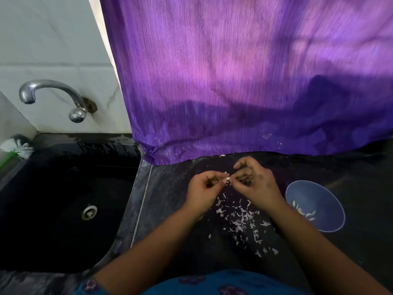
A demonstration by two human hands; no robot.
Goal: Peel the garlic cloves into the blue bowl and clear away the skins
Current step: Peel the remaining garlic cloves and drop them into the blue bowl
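Both hands (pixel 229 186) (curled) pinching garlic clove (pixel 228 179)

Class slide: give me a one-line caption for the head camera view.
Both hands, left hand and right hand, pinch a garlic clove above scattered skins, beside the blue bowl.

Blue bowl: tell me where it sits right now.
In the head view the blue bowl sits on the dark counter at the right, just beside the right hand, with the scattered garlic skins to its left.
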